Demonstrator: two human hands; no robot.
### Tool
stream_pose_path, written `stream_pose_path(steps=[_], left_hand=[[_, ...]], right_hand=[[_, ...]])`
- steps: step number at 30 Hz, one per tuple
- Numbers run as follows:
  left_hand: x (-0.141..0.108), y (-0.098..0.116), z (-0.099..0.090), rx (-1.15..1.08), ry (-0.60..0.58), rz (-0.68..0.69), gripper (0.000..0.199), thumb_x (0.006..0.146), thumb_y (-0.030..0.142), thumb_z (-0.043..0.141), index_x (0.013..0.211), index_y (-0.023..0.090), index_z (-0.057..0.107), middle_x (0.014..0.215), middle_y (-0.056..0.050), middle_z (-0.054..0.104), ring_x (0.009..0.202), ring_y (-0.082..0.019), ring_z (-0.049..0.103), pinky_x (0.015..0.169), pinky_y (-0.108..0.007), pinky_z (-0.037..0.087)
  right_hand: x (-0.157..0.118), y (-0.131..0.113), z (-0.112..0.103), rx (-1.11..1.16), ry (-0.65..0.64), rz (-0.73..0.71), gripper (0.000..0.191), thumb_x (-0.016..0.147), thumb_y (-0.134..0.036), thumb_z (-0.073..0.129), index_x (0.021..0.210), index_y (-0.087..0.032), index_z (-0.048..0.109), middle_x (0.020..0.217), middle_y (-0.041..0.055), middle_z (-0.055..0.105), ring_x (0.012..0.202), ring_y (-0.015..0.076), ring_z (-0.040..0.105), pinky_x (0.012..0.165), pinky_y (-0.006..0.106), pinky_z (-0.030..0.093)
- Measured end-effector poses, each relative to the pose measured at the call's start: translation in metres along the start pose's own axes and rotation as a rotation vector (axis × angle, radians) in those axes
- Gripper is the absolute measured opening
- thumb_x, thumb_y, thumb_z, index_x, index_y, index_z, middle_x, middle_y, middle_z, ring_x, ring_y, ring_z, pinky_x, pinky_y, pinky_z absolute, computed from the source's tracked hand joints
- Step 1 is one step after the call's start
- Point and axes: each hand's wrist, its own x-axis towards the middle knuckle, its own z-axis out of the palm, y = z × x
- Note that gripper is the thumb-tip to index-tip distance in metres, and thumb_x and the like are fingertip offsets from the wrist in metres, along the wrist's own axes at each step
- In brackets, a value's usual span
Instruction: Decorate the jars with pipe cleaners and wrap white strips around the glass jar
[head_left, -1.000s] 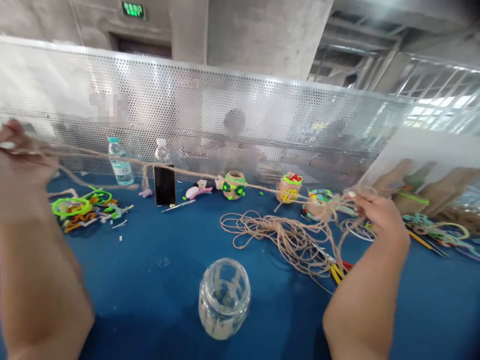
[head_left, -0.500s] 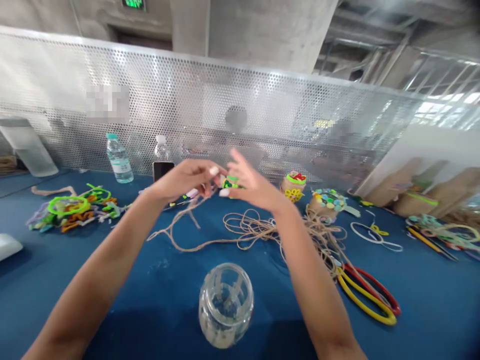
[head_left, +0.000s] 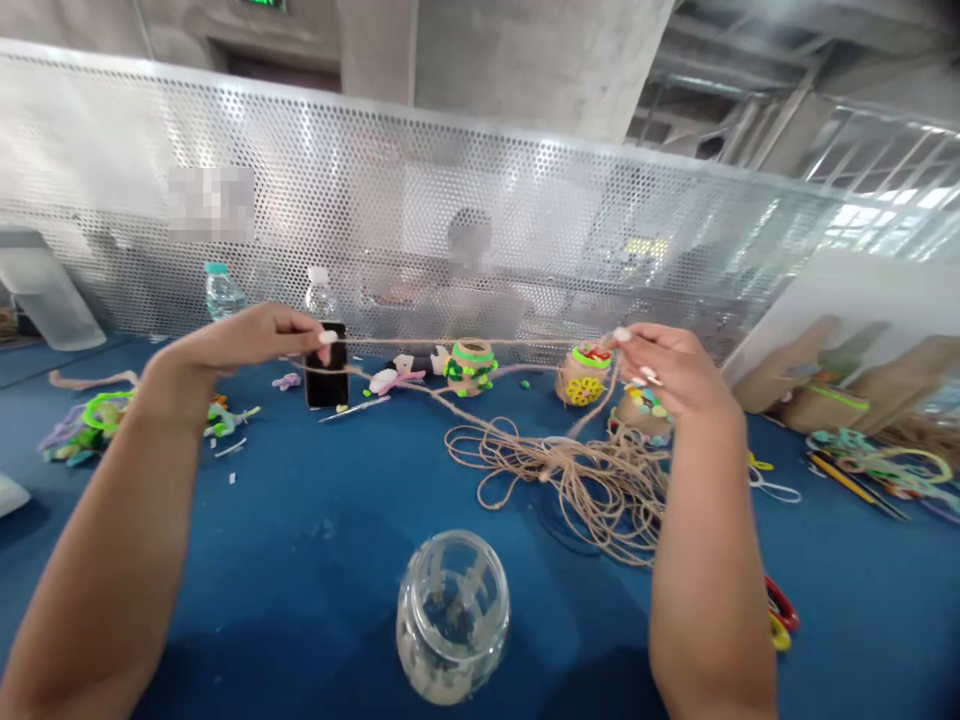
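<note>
A length of brown twine (head_left: 450,343) is stretched nearly level between my two hands, above the blue table. My left hand (head_left: 259,338) pinches it near the black phone, fingers closed. At the other side my right hand (head_left: 664,360) pinches the twine too, and a loose end hangs below those fingers. From the left hand another strand sags down to the tangled twine pile (head_left: 570,480) on the table. Nearest to me stands an open, upright glass jar (head_left: 454,615), untouched by either hand.
Behind the twine stand decorated jars: one with green trim (head_left: 470,370), one with a yellow flower (head_left: 581,378). A black phone (head_left: 327,385) leans on a bottle. Colourful pipe cleaners (head_left: 82,430) lie left; scissors with red and yellow handles (head_left: 781,615) are partly behind my right forearm.
My hands have moved apart, left hand leftward and right hand rightward, drawing the twine out straight between them. The loose strand near the middle has lifted off the table. The glass jar stays put.
</note>
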Motion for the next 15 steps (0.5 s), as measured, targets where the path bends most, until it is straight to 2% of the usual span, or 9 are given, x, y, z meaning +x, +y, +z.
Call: stream_pose_path(steps=[2,6,9,11,12,13,15], left_hand=[[-0.009,-0.011,-0.014,-0.041,-0.006,-0.06,0.028,0.079,0.036,0.059,0.069,0.011,0.066,0.063,0.003,0.062,0.059,-0.005,0.05,0.061,-0.017,0.039],[-0.026,-0.024,-0.029,-0.21,0.189,-0.157,0.016,0.082,0.017,0.055,0.068,0.01,0.06,0.062,0.005,0.06,0.06,-0.005,0.052,0.062,-0.017,0.038],[-0.033,-0.029,-0.034,-0.373,0.481,-0.192,0.021,0.086,0.01,0.048,0.066,0.01,0.051,0.056,0.006,0.052,0.057,-0.003,0.047,0.061,-0.016,0.036],[-0.037,-0.037,-0.038,-0.463,0.668,-0.2,0.031,0.093,0.018,0.045,0.063,0.014,0.04,0.05,0.008,0.038,0.048,-0.003,0.036,0.054,-0.017,0.033],[-0.039,-0.043,-0.041,-0.481,0.717,-0.215,0.038,0.096,0.026,0.043,0.061,0.015,0.035,0.048,0.008,0.03,0.045,-0.003,0.03,0.049,-0.018,0.029],[-0.04,-0.049,-0.044,-0.477,0.733,-0.241,0.044,0.1,0.031,0.04,0.06,0.015,0.031,0.048,0.008,0.025,0.044,-0.003,0.026,0.048,-0.02,0.021],[-0.04,-0.061,-0.047,-0.405,0.681,-0.344,0.051,0.105,0.032,0.033,0.06,0.009,0.036,0.05,0.007,0.03,0.046,0.001,0.03,0.054,-0.025,0.011]], right_hand=[[-0.006,0.003,-0.022,0.013,0.097,0.032,0.026,0.06,-0.035,0.082,0.065,-0.016,0.067,0.043,-0.0036,0.043,0.039,0.0078,0.033,0.044,0.026,0.019],[-0.015,0.007,-0.046,0.04,0.194,0.054,0.012,0.071,-0.021,0.075,0.065,-0.015,0.067,0.043,-0.004,0.039,0.04,0.0076,0.031,0.045,0.028,0.022],[-0.018,0.007,-0.053,0.087,0.292,0.062,0.016,0.079,-0.013,0.067,0.063,-0.015,0.064,0.05,-0.0009,0.046,0.043,0.0084,0.04,0.048,0.028,0.032],[-0.018,0.007,-0.057,0.123,0.376,0.067,0.023,0.084,-0.012,0.061,0.061,-0.016,0.059,0.056,0.0018,0.052,0.05,0.0112,0.052,0.055,0.029,0.043],[-0.018,0.008,-0.06,0.14,0.425,0.065,0.026,0.086,-0.012,0.057,0.06,-0.016,0.057,0.057,0.0024,0.054,0.054,0.0126,0.056,0.06,0.029,0.047],[-0.018,0.008,-0.063,0.153,0.476,0.059,0.028,0.088,-0.012,0.052,0.06,-0.017,0.056,0.058,0.0029,0.055,0.057,0.0137,0.059,0.063,0.03,0.049],[-0.018,0.006,-0.065,0.179,0.555,0.039,0.029,0.088,-0.01,0.048,0.061,-0.016,0.056,0.061,0.0045,0.06,0.061,0.0149,0.063,0.066,0.031,0.052]])
